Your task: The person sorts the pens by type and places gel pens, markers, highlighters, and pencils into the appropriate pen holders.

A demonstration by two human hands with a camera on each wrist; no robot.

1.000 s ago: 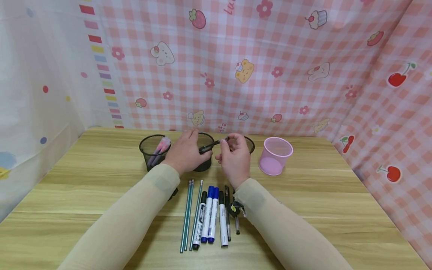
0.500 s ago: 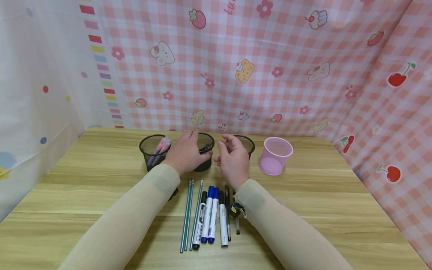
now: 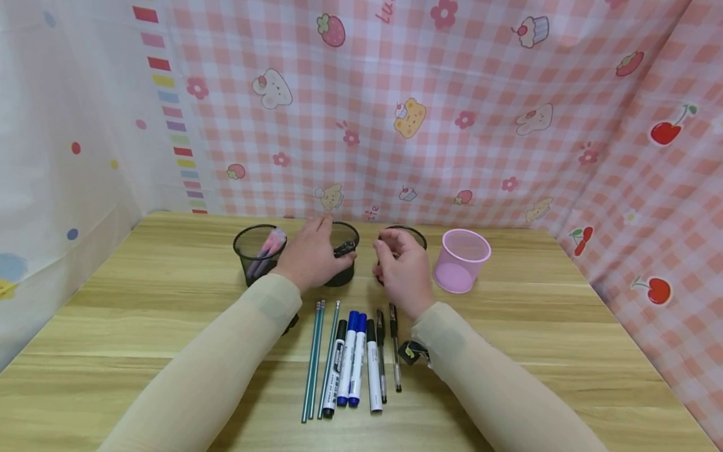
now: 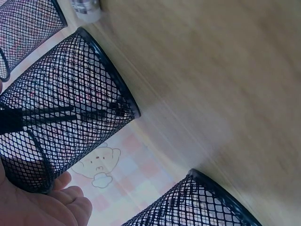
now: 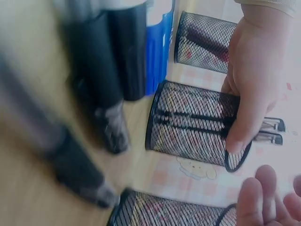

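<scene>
the middle cup (image 3: 340, 276) is black mesh, the rightmost cup (image 3: 455, 270) pink; pencils (image 3: 311, 364) are teal, white markers (image 3: 374, 380) wear blue or black caps (image 3: 353, 321), pens (image 3: 393, 321) are black and clear. sleeves (image 3: 209, 370) are cream, the table (image 3: 536, 307) tan and wood-grained, the cloth (image 3: 361, 75) pink-and-white gingham with pink flowers (image 3: 444, 14).

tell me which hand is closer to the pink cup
Right. The right hand is left of the pink cup in the head view; the left hand is farther left, gripping the middle black cup.

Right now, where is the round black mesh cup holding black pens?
In the head view, the round black mesh cup is second from left in the back row, gripped by the person's left hand, between two other black mesh cups.
</scene>
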